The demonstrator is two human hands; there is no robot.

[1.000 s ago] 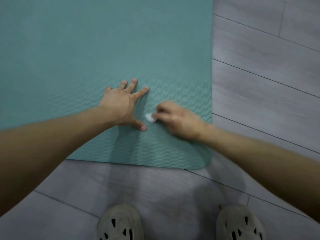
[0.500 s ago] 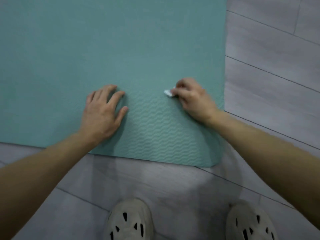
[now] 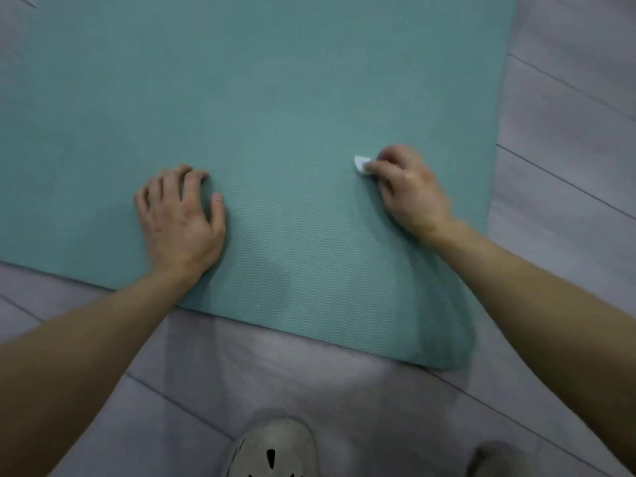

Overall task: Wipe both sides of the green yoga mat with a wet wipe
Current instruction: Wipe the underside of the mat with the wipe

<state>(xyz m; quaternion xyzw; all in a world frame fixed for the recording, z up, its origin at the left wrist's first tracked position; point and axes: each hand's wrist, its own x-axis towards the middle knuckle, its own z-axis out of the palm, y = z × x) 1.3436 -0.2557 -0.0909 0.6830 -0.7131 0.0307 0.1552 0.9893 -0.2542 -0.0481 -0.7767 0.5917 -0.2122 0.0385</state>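
The green yoga mat (image 3: 268,98) lies flat on the floor and fills most of the view; its near edge and rounded right corner show at the bottom. My left hand (image 3: 179,218) rests palm down on the mat near that edge, its fingers slightly bent at the tips and holding nothing. My right hand (image 3: 409,191) is on the mat closer to the right edge. It pinches a small folded white wet wipe (image 3: 360,164), which sticks out past the fingertips and touches the mat.
Grey wood-look floor (image 3: 568,132) surrounds the mat on the right and in front. My light perforated shoes (image 3: 275,449) stand on the floor just before the mat's near edge.
My hands have spread apart: the left slid left and back toward the near edge, the right carried the wipe rightward and away from me across the mat.
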